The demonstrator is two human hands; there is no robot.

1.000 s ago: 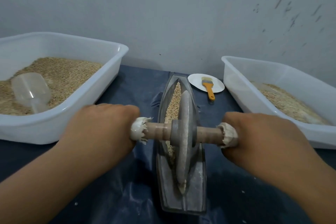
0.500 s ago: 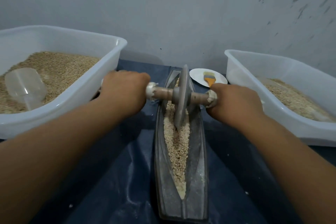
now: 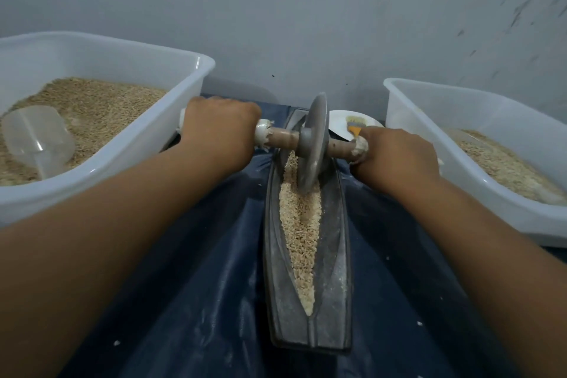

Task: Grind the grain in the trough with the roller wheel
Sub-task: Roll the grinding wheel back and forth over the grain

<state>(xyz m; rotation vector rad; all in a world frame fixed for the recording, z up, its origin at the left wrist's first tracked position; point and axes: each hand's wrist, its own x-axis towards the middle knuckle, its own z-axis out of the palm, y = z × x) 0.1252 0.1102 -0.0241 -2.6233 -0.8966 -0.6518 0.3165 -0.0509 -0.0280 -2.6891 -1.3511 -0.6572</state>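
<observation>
A long, boat-shaped grey metal trough (image 3: 308, 301) is laid on dark blue sheeting (image 3: 196, 301), a tapering bed of coarse tan grain (image 3: 299, 233) held in its groove. At its far end a thin stone-grey roller wheel (image 3: 311, 144) is stood upright in the grain, its wooden axle gripped by the curled left hand (image 3: 219, 132) and right hand (image 3: 399, 153). White plastic tubs (image 3: 101, 175) of grain are seen at either side.

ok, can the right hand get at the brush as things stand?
Probably, once it lets go: the right hand grips the roller's handle, and the brush lies on the plate just beyond its knuckles, with nothing between.
</observation>
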